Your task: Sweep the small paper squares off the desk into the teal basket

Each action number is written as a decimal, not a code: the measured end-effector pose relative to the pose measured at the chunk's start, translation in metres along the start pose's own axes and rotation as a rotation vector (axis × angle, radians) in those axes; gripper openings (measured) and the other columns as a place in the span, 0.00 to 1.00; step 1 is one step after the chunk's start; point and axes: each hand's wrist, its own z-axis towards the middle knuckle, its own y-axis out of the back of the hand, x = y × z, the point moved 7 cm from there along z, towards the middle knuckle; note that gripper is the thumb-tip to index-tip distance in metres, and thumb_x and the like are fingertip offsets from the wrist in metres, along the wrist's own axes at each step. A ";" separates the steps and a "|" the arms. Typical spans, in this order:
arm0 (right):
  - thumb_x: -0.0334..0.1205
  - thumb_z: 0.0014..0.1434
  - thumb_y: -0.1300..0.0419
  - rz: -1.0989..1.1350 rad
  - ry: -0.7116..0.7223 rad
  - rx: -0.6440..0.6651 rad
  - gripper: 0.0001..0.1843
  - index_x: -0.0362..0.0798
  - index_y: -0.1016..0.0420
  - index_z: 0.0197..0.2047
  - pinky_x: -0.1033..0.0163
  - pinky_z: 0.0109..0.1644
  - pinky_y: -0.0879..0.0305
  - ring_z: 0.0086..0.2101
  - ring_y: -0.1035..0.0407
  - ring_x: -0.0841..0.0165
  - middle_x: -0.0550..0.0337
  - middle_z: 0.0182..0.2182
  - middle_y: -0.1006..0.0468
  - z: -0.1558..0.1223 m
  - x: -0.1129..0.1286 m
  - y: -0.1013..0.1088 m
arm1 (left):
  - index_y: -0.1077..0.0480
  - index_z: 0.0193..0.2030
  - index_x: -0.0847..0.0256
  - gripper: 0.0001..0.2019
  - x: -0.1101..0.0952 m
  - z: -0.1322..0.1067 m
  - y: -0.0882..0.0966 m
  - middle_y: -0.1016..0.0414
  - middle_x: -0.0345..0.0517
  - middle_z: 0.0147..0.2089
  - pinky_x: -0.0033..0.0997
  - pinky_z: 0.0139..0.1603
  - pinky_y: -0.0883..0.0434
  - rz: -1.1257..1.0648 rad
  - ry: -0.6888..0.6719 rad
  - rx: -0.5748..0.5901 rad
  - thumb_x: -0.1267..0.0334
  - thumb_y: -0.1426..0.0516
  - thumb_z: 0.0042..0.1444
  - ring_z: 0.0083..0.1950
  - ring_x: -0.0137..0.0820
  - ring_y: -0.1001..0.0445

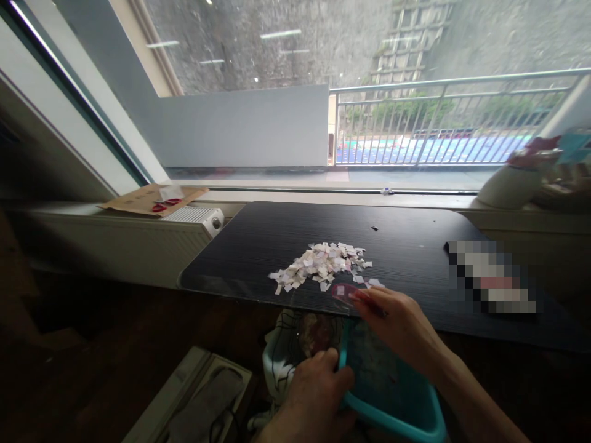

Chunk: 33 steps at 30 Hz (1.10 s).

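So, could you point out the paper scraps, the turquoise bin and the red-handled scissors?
Paper scraps [323, 264]: head view, middle of the pile.
Turquoise bin [392, 418]: head view, near rim.
Red-handled scissors [159, 208]: head view, on a handle.

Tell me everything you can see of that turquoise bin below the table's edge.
The open-topped turquoise bin looks plastic, with a thick rim and a rounded corner. It is below the near edge of the black wood-grained tabletop, which partly hides it. The person's bare left hand grips its left rim. Small pale bits show dimly inside.
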 end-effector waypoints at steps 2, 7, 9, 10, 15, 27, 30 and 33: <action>0.43 0.61 0.48 -0.046 -0.031 -0.034 0.13 0.50 0.23 0.33 0.67 0.32 0.40 0.28 0.32 0.69 0.60 0.28 0.23 0.000 -0.011 0.007 | 0.32 0.37 0.55 0.09 0.002 0.000 -0.005 0.35 0.43 0.41 0.31 0.36 0.36 -0.003 0.007 0.018 0.60 0.39 0.49 0.42 0.38 0.34; 0.47 0.58 0.46 -0.087 -0.111 -0.104 0.14 0.50 0.21 0.34 0.66 0.29 0.38 0.25 0.30 0.67 0.57 0.26 0.20 -0.010 -0.032 0.030 | 0.33 0.36 0.55 0.08 0.009 -0.003 -0.008 0.35 0.43 0.39 0.31 0.35 0.38 -0.009 0.034 -0.060 0.64 0.40 0.48 0.40 0.37 0.34; 0.48 0.58 0.46 -0.093 -0.141 -0.158 0.15 0.50 0.21 0.34 0.66 0.29 0.37 0.26 0.29 0.66 0.57 0.27 0.20 -0.013 -0.038 0.038 | 0.34 0.34 0.56 0.07 0.013 -0.005 -0.006 0.35 0.42 0.38 0.31 0.35 0.39 -0.022 0.042 -0.107 0.65 0.41 0.48 0.40 0.37 0.34; 0.48 0.59 0.47 -0.096 -0.145 -0.169 0.16 0.50 0.21 0.34 0.66 0.30 0.37 0.26 0.29 0.66 0.57 0.27 0.19 -0.014 -0.041 0.040 | 0.34 0.34 0.56 0.07 0.014 -0.007 -0.006 0.35 0.42 0.38 0.31 0.35 0.39 -0.029 0.045 -0.117 0.66 0.41 0.47 0.39 0.36 0.34; 0.49 0.58 0.46 -0.131 -0.179 -0.166 0.16 0.50 0.20 0.34 0.66 0.29 0.37 0.25 0.28 0.66 0.57 0.25 0.20 -0.016 -0.050 0.042 | 0.36 0.31 0.57 0.08 0.019 -0.012 -0.002 0.35 0.42 0.38 0.30 0.34 0.40 -0.003 0.088 -0.156 0.71 0.43 0.44 0.39 0.35 0.34; 0.49 0.58 0.47 -0.120 -0.241 -0.139 0.17 0.49 0.21 0.33 0.66 0.29 0.39 0.25 0.29 0.66 0.57 0.24 0.20 -0.021 -0.056 0.051 | 0.34 0.33 0.56 0.08 0.020 -0.009 -0.012 0.35 0.42 0.39 0.31 0.35 0.39 0.071 0.127 -0.082 0.69 0.42 0.45 0.41 0.37 0.33; 0.49 0.58 0.47 -0.118 -0.274 -0.133 0.18 0.48 0.21 0.35 0.66 0.29 0.39 0.25 0.29 0.67 0.57 0.25 0.20 -0.019 -0.060 0.051 | 0.34 0.34 0.55 0.07 0.021 -0.007 -0.016 0.34 0.42 0.40 0.31 0.35 0.39 0.055 0.114 -0.044 0.67 0.43 0.47 0.40 0.37 0.33; 0.49 0.59 0.48 -0.091 -0.263 -0.113 0.19 0.47 0.21 0.35 0.66 0.29 0.39 0.25 0.30 0.67 0.57 0.25 0.21 -0.011 -0.061 0.047 | 0.33 0.35 0.55 0.08 0.023 -0.006 -0.018 0.34 0.43 0.40 0.32 0.36 0.38 0.046 0.115 -0.030 0.67 0.42 0.46 0.42 0.38 0.33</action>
